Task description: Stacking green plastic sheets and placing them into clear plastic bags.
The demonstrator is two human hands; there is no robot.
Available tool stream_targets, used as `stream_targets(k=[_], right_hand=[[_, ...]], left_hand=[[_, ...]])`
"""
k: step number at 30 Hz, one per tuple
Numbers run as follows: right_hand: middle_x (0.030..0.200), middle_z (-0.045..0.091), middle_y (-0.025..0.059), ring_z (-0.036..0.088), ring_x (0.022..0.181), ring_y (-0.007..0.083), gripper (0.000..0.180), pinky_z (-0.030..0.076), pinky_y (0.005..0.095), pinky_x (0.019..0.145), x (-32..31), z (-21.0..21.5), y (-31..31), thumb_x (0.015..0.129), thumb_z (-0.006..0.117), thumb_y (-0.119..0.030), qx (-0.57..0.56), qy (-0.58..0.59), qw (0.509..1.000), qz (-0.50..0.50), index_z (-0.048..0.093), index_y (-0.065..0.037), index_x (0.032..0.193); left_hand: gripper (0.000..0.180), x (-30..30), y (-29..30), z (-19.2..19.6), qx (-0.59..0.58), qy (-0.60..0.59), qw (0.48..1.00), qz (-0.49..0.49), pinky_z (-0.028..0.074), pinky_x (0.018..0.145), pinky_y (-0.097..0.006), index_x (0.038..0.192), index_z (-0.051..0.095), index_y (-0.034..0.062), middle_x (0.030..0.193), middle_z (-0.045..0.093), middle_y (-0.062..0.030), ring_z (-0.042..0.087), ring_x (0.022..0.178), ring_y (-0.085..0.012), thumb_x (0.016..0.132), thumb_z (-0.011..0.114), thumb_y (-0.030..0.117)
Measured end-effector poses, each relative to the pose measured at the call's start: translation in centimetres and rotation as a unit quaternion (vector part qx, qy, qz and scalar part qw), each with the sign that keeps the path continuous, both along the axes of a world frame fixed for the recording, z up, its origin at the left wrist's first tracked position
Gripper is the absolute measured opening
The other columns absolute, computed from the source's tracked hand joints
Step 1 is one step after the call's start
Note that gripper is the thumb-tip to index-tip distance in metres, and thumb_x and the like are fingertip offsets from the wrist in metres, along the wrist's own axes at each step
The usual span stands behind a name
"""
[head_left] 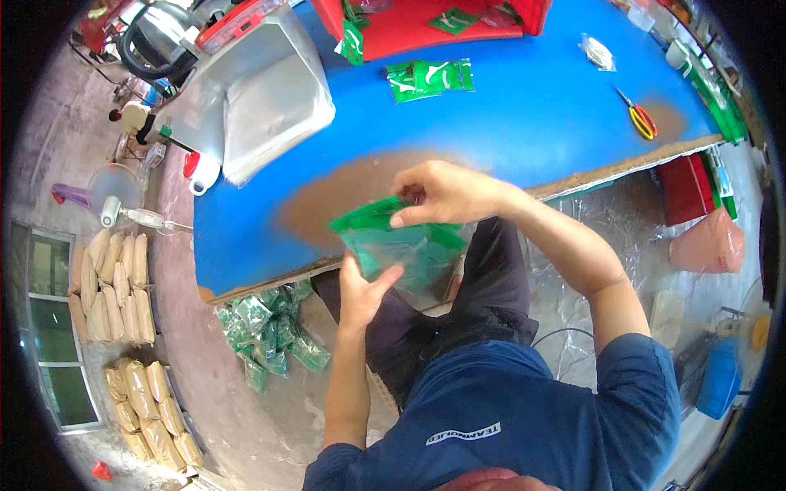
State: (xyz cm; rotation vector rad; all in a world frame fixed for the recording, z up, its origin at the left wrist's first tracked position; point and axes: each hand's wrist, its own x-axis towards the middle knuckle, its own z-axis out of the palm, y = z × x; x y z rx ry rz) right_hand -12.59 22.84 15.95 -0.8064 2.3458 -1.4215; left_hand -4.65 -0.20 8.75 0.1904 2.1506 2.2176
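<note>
Above my lap, at the near edge of the table, is a see-through plastic bag point(385, 252) with a green top band. My left hand point(364, 293) grips its lower left side, the thumb on the front and the other fingers partly hidden behind the plastic. From above, my right hand point(438, 192) has its fingers curled and the thumb pressed on the green band. What the bag contains, if anything, cannot be made out. Beyond my hands on the blue table point(352, 139) lie small green packets point(430, 79).
A clear-lined metal bin point(278, 110) and a white jug with a red lid point(202, 170) stand at the left. A red crate point(442, 41) holds green packets at the back. Scissors point(639, 114) lie at the right. Filled green bags point(270, 331) are piled on the floor.
</note>
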Motion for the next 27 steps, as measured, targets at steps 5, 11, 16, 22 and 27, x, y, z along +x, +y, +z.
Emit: stream_targets(k=[5, 11, 16, 22, 27], right_hand=[[0.079, 0.068, 0.0195, 0.067, 0.075, 0.0342, 0.032, 0.053, 0.0409, 0.072, -3.7, -1.0, -2.6, 0.091, 0.065, -0.031, -0.016, 0.0, 1.0, -0.004, 0.07, 0.0, 0.094], [0.121, 0.06, 0.0249, 0.058, 0.116, 0.0425, 0.066, 0.049, 0.0524, 0.095, -22.3, -9.9, 4.9, 0.088, 0.057, -0.064, 0.299, 0.218, 0.829, -0.419, 0.063, -0.007, 0.121], [0.115, 0.062, 0.0197, 0.064, 0.105, 0.037, 0.042, 0.055, 0.047, 0.083, -19.8, -11.3, -0.1, 0.091, 0.06, -0.034, 0.413, 0.281, 0.824, -0.268, 0.056, -0.006, 0.121], [0.101, 0.059, 0.0196, 0.065, 0.087, 0.0389, 0.035, 0.057, 0.0447, 0.076, -13.2, -11.2, 0.0, 0.081, 0.058, -0.001, 0.194, 0.42, 0.869, -0.175, 0.051, -0.004, 0.115], [0.107, 0.065, 0.0122, 0.065, 0.095, 0.0208, 0.031, 0.053, 0.032, 0.087, -7.4, -5.0, 0.7, 0.086, 0.063, 0.004, -0.221, 0.072, 0.929, -0.29, 0.056, 0.0, 0.115]], left_hand=[[0.046, 1.5, -2.0, -2.0, 0.089, -0.208, 0.969, -0.103, 0.047, 0.097, -0.036, 0.121, 0.061, -0.0007, 0.116, 0.067, -0.0077, 0.062, 0.106, -0.0191, 0.079, 0.079, 0.004], [0.052, 2.9, -2.8, -5.8, 0.289, -0.282, 0.915, 0.023, 0.051, 0.094, -0.038, 0.135, 0.052, 0.0111, 0.126, 0.061, -0.0055, 0.062, 0.112, -0.023, 0.087, 0.071, 0.006], [0.045, 4.3, -4.1, -6.5, 0.352, -0.263, 0.894, 0.089, 0.053, 0.091, -0.037, 0.132, 0.053, 0.0078, 0.125, 0.062, -0.006, 0.062, 0.113, -0.021, 0.089, 0.067, 0.003], [0.046, 4.4, -5.0, -6.4, 0.352, -0.27, 0.893, 0.078, 0.048, 0.101, -0.042, 0.132, 0.053, 0.0062, 0.128, 0.061, -0.0076, 0.059, 0.118, -0.0238, 0.089, 0.067, 0.003], [0.048, 1.4, -3.2, -6.2, 0.517, -0.251, 0.818, -0.028, 0.042, 0.106, -0.048, 0.134, 0.052, 0.0066, 0.131, 0.058, -0.0069, 0.053, 0.124, -0.0259, 0.089, 0.068, 0.006]])
